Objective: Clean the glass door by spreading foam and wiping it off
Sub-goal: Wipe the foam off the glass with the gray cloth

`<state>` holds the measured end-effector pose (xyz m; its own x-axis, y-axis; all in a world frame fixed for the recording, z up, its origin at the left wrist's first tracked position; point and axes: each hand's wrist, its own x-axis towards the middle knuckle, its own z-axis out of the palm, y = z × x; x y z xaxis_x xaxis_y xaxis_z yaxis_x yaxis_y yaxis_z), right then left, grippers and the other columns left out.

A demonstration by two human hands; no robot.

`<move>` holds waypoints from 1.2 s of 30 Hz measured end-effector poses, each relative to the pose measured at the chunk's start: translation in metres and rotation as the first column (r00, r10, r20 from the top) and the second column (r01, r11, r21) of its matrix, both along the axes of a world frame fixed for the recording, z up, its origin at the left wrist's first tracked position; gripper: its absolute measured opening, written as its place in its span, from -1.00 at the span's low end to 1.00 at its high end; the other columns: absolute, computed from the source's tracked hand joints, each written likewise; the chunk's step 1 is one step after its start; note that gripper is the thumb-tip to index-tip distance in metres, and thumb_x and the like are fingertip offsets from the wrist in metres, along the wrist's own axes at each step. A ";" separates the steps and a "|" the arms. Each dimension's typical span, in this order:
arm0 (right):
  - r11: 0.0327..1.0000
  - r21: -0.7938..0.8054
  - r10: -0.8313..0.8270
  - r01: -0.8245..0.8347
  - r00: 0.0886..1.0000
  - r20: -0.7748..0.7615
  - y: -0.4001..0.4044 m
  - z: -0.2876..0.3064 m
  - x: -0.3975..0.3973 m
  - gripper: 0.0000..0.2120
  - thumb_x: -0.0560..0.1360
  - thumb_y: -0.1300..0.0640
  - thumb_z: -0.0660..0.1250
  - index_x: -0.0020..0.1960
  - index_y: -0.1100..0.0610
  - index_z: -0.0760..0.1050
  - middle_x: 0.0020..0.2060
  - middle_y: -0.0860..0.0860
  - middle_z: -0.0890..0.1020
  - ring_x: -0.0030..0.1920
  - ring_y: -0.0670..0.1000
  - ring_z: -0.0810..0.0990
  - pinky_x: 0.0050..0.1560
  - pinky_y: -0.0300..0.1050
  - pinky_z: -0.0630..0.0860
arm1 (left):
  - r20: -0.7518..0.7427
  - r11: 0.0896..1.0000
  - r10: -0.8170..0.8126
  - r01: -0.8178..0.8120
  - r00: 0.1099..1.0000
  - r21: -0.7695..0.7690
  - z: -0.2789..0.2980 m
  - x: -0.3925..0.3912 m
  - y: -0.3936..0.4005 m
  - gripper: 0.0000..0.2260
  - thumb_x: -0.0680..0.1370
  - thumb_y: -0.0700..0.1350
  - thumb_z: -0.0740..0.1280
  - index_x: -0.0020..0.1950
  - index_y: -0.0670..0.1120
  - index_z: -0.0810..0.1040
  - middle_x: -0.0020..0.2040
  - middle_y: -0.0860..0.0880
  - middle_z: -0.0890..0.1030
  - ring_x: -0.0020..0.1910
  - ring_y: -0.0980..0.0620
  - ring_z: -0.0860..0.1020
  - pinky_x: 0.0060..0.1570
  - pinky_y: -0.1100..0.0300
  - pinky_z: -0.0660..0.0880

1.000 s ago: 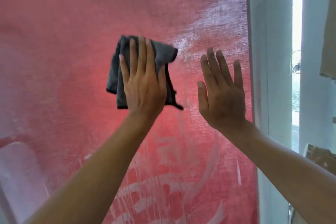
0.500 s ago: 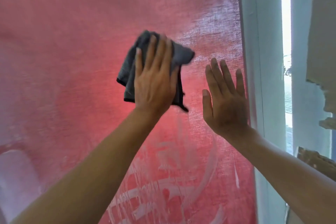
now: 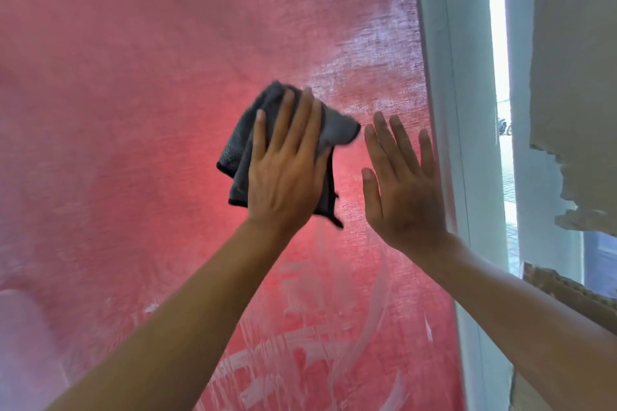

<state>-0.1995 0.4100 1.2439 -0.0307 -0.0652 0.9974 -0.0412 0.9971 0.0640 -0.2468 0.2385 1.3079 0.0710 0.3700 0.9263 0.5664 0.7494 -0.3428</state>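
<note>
Grey microfibre cloth [image 3: 242, 157], soft and limp, folded into a pad on the glass door [image 3: 133, 110]. Left hand [image 3: 285, 173] is flat, fingers spread, pressing it on. Needs palm pressure, not pinching. Right hand [image 3: 402, 183] is open and empty, braced on the pane beside the white frame [image 3: 450, 110]. Foam streaks [image 3: 300, 354] remain below; wet glass is likely slippery.

Street-side entrance: glass door [image 3: 167, 110], parked motorbikes [image 3: 503, 126] outside.

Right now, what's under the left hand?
A dark grey cloth, pressed flat on the glass by the left hand. Its edges stick out all round; the glass beneath it is hidden.
</note>
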 end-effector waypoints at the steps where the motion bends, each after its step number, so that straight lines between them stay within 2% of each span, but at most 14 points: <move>1: 1.000 -0.002 0.003 -0.003 1.000 0.000 0.000 0.000 -0.001 -0.50 0.67 0.16 0.14 0.59 0.26 0.26 0.60 0.14 0.25 0.63 0.15 0.14 0.61 0.27 0.04 | 0.036 0.997 -0.001 -0.002 0.999 0.080 0.014 0.002 0.007 -0.52 0.73 -0.03 0.07 0.61 -0.23 0.25 0.62 -0.17 0.24 0.63 -0.17 0.16 0.60 -0.18 -0.01; 4: 1.000 -0.005 0.019 -0.019 1.000 0.002 0.001 0.000 -0.002 -0.50 0.66 0.17 0.15 0.58 0.26 0.27 0.60 0.14 0.26 0.63 0.14 0.13 0.61 0.27 0.04 | 0.067 0.989 0.005 -0.015 0.998 0.150 0.027 0.006 0.022 -0.51 0.73 -0.02 0.05 0.62 -0.23 0.23 0.64 -0.17 0.20 0.64 -0.17 0.13 0.62 -0.18 -0.03; 8: 0.999 -0.003 0.048 -0.048 0.999 0.011 0.004 -0.002 0.003 -0.51 0.64 0.21 0.17 0.56 0.28 0.31 0.58 0.14 0.29 0.62 0.14 0.18 0.60 0.28 0.10 | -0.105 0.986 0.004 -0.022 0.994 -0.168 -0.017 -0.001 0.011 -0.54 0.74 -0.03 0.14 0.59 -0.24 0.30 0.61 -0.18 0.27 0.62 -0.17 0.20 0.60 -0.19 0.08; 10: 0.997 -0.016 0.074 -0.075 0.997 -0.010 0.003 -0.001 0.009 -0.52 0.62 0.23 0.19 0.53 0.29 0.35 0.56 0.15 0.34 0.60 0.15 0.23 0.58 0.28 0.16 | -0.134 0.981 -0.017 -0.010 0.991 -0.192 -0.021 -0.005 0.007 -0.54 0.74 -0.02 0.12 0.58 -0.22 0.33 0.60 -0.15 0.30 0.61 -0.15 0.22 0.61 -0.17 0.08; 15: 0.982 0.077 0.188 -0.175 0.955 -0.229 -0.012 0.021 0.017 -0.65 0.59 0.28 0.28 0.36 0.29 0.52 0.29 0.16 0.59 0.34 0.14 0.52 0.36 0.07 0.42 | 0.001 0.974 -0.144 0.142 0.990 -0.175 -0.015 0.001 0.005 -0.48 0.69 0.01 0.21 0.58 -0.24 0.32 0.60 -0.16 0.30 0.62 -0.13 0.20 0.62 -0.14 0.03; 17: 0.963 0.147 0.251 -0.225 0.947 -0.201 -0.024 0.029 0.015 -0.74 0.61 0.30 0.27 0.26 0.27 0.59 0.19 0.13 0.65 0.23 0.11 0.60 0.27 0.00 0.47 | 0.080 0.954 -0.233 0.244 0.969 -0.173 -0.014 0.004 -0.001 -0.46 0.66 0.00 0.23 0.58 -0.25 0.31 0.60 -0.17 0.28 0.63 -0.12 0.17 0.63 -0.11 0.03; 20: 0.950 0.105 0.308 -0.295 0.941 -0.138 -0.032 0.029 0.011 -0.80 0.61 0.33 0.27 0.17 0.28 0.62 0.12 0.11 0.68 0.14 0.12 0.65 0.19 -0.03 0.54 | 0.135 0.926 -0.299 0.322 0.945 -0.198 -0.009 0.005 -0.011 -0.46 0.64 -0.03 0.21 0.56 -0.28 0.32 0.60 -0.20 0.29 0.64 -0.14 0.16 0.63 -0.09 0.04; 22: 0.962 0.087 0.270 -0.261 0.954 -0.132 -0.031 0.027 0.011 -0.82 0.59 0.35 0.30 0.12 0.28 0.63 0.12 0.12 0.68 0.12 0.13 0.65 0.15 0.00 0.57 | 0.113 0.917 -0.305 0.323 0.946 -0.235 -0.005 0.003 -0.021 -0.49 0.64 -0.07 0.19 0.53 -0.31 0.36 0.58 -0.22 0.32 0.62 -0.18 0.20 0.62 -0.11 0.08; 25: 0.987 0.138 0.098 -0.077 0.984 -0.149 -0.033 0.025 0.012 -0.82 0.56 0.34 0.33 0.09 0.26 0.68 0.16 0.12 0.69 0.13 0.13 0.67 0.21 0.11 0.56 | -0.028 0.941 -0.230 0.215 0.973 -0.263 0.002 -0.009 -0.043 -0.56 0.65 -0.15 0.20 0.51 -0.30 0.41 0.55 -0.20 0.37 0.58 -0.21 0.27 0.59 -0.18 0.14; 28: 0.996 0.082 -0.022 0.033 0.991 -0.134 -0.052 0.023 0.015 -0.78 0.58 0.16 0.35 0.13 0.25 0.67 0.25 0.12 0.66 0.23 0.10 0.65 0.29 0.16 0.48 | -0.137 0.966 -0.127 0.091 0.982 -0.240 0.009 -0.023 -0.065 -0.59 0.71 -0.13 0.15 0.55 -0.20 0.38 0.58 -0.11 0.35 0.60 -0.18 0.25 0.58 -0.26 0.08; 30: 0.990 0.043 -0.134 0.138 0.988 -0.071 -0.068 0.020 0.016 -0.66 0.56 0.03 0.35 0.18 0.26 0.64 0.36 0.12 0.59 0.25 0.11 0.62 0.20 0.12 0.45 | -0.146 0.974 -0.100 0.067 0.984 -0.216 0.015 -0.029 -0.074 -0.59 0.73 -0.11 0.12 0.57 -0.17 0.36 0.59 -0.10 0.33 0.61 -0.17 0.23 0.58 -0.29 0.05; 32: 0.974 0.035 -0.222 0.223 0.975 -0.031 -0.082 0.019 0.013 -0.60 0.54 0.03 0.38 0.27 0.26 0.59 0.43 0.10 0.53 0.16 0.12 0.62 0.06 0.07 0.45 | -0.116 0.979 -0.105 0.082 0.988 -0.189 0.021 -0.031 -0.078 -0.58 0.73 -0.08 0.12 0.58 -0.17 0.35 0.59 -0.11 0.32 0.61 -0.17 0.21 0.58 -0.30 0.04; 34: 0.984 0.004 -0.177 0.177 0.984 -0.029 -0.094 0.021 0.008 -0.57 0.53 0.19 0.37 0.38 0.25 0.53 0.44 0.13 0.52 0.12 0.14 0.62 -0.02 0.08 0.50 | -0.086 0.979 -0.127 0.111 0.988 -0.170 0.026 -0.031 -0.081 -0.57 0.73 -0.05 0.12 0.57 -0.17 0.37 0.59 -0.11 0.32 0.61 -0.18 0.21 0.57 -0.32 0.04; 36: 0.994 -0.072 -0.079 0.077 0.997 -0.019 -0.106 0.020 0.001 -0.55 0.56 0.25 0.26 0.45 0.24 0.48 0.48 0.15 0.46 0.25 0.16 0.58 0.10 0.10 0.52 | -0.068 0.977 -0.158 0.146 0.985 -0.154 0.029 -0.032 -0.084 -0.57 0.72 -0.05 0.11 0.56 -0.17 0.38 0.59 -0.12 0.32 0.61 -0.18 0.21 0.57 -0.32 0.04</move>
<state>-0.1984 0.3036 1.2636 -0.0108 0.0074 0.9999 0.0374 0.9993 -0.0070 -0.2791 0.1541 1.3374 0.2080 0.4816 0.8513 0.6367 0.5941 -0.4916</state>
